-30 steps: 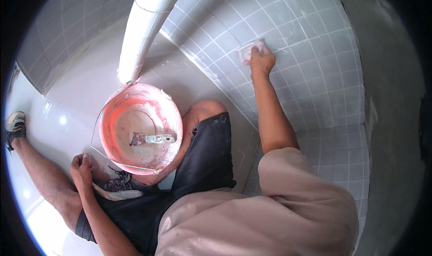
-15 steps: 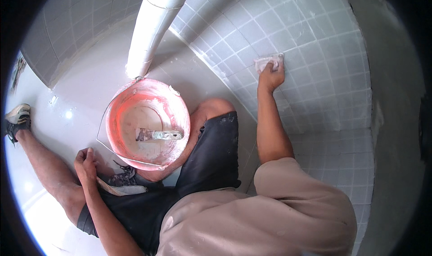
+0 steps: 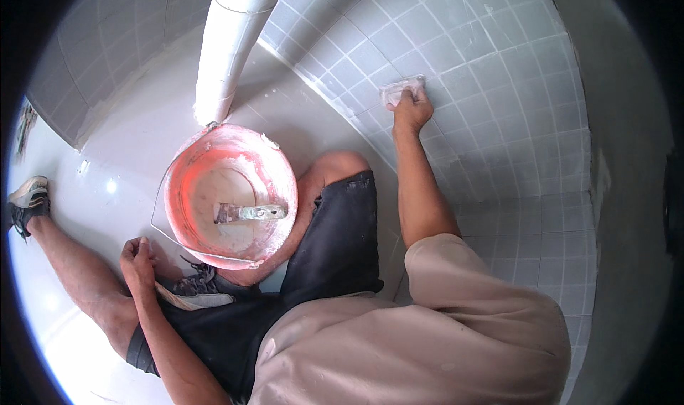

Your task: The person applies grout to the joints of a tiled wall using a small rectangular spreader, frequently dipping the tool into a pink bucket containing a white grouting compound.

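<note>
My right hand (image 3: 412, 111) presses a pale pinkish-white pad (image 3: 401, 90), sponge-like and roughly rectangular, against the grey tiled wall (image 3: 491, 84). Its fingers are closed on the pad's lower side. White lines run between the small square tiles. My left hand (image 3: 138, 262) hangs low beside my bent leg, fingers curled together and nothing visible in them. Right of it stands a red bucket (image 3: 285, 191), smeared with white paste and fitted with a wire handle. A putty knife (image 3: 251, 213) caked in white lies inside the bucket, over a whitish layer at the bottom.
A white pipe (image 3: 224, 56) rises from the floor behind the bucket. More tiled wall (image 3: 114, 49) stands at the far left. The light, glossy floor (image 3: 128, 148) carries white spots. My bent legs flank the bucket, and a bare grey surface (image 3: 634, 191) is at the far right.
My right hand and the pad have slid left and slightly up along the tiles. The left hand stays almost in place, and the bucket only shifts slightly with the view.
</note>
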`<state>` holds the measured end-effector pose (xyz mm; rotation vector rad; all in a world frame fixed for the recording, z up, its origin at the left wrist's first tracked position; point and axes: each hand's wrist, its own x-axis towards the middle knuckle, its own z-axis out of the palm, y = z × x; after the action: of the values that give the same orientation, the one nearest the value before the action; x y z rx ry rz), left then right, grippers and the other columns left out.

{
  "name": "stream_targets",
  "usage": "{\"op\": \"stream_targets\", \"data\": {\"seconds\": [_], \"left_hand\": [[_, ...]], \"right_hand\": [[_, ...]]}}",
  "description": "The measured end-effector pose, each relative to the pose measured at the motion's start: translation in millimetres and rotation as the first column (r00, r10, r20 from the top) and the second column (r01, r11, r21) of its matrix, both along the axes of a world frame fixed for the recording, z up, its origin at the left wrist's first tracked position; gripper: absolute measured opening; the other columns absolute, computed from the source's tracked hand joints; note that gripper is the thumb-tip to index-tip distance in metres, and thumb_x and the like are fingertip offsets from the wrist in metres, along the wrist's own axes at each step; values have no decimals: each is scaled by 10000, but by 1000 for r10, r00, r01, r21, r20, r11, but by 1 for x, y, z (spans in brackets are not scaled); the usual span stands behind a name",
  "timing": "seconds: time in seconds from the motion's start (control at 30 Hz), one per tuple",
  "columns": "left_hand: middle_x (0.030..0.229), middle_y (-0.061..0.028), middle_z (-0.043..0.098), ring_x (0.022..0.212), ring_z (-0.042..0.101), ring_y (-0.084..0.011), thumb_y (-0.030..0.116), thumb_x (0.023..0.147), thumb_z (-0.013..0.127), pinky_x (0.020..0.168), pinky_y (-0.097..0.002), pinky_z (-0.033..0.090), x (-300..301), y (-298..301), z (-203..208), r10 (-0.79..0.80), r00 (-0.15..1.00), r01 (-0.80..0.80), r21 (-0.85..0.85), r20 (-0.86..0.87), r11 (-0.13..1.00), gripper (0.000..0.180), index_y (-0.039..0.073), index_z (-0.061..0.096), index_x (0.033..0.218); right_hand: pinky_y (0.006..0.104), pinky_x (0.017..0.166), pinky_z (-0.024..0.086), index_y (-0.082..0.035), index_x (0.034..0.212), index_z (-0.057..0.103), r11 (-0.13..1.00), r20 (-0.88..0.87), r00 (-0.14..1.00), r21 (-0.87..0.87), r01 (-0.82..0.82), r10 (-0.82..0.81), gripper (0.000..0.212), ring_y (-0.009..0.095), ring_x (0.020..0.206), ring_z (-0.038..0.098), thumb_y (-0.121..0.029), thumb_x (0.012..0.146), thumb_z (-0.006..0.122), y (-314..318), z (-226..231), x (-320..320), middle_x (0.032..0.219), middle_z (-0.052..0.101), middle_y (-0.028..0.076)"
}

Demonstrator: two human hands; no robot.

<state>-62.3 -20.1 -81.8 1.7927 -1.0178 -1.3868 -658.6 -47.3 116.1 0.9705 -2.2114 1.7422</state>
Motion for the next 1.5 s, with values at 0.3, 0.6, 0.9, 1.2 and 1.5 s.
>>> {"op": "stream_targets", "data": {"seconds": [0.3,0.6,0.9,1.2,1.5], "left_hand": [[756,-64,622,611,555,-120,225,927,623,552,-265,458,-3,2,-1,-22,999,21,-34,-25,999,285,-56,656,964],[808,-99,687,738,625,-154,255,915,634,728,-303,503,-11,11,50,53,890,81,-272,452,959,309,-27,702,1022],[934,-63,590,790,599,-120,109,902,700,705,-262,514,-61,33,93,-311,865,176,-343,-393,923,514,-44,466,1334],[1051,-94,613,977,638,-174,34,844,751,871,-337,551,-73,35,95,-334,729,259,-211,-598,943,392,-7,507,1148],[1078,-71,628,1019,625,-170,-42,809,754,931,-352,524,-70,44,89,-276,676,210,-181,-683,961,389,11,533,1125]], "right_hand": [[321,647,606,56,1223,625,958,239,960,208,-198,147,368,230,924,664,4,860,601,-41,-30,29,1062,672,169],[276,769,533,51,1199,644,25,560,406,565,-825,722,336,148,883,669,-48,891,556,5,40,227,1010,705,149],[429,784,541,37,876,711,-320,432,325,883,-344,842,167,360,879,693,-67,757,656,4,-20,304,904,695,227],[460,851,537,36,864,726,-302,444,380,875,-379,811,202,381,946,679,-107,737,663,-17,-47,332,982,688,258],[454,795,553,46,863,722,-487,601,348,794,-365,719,199,366,884,699,-99,742,659,-34,-33,337,899,701,250]]}}
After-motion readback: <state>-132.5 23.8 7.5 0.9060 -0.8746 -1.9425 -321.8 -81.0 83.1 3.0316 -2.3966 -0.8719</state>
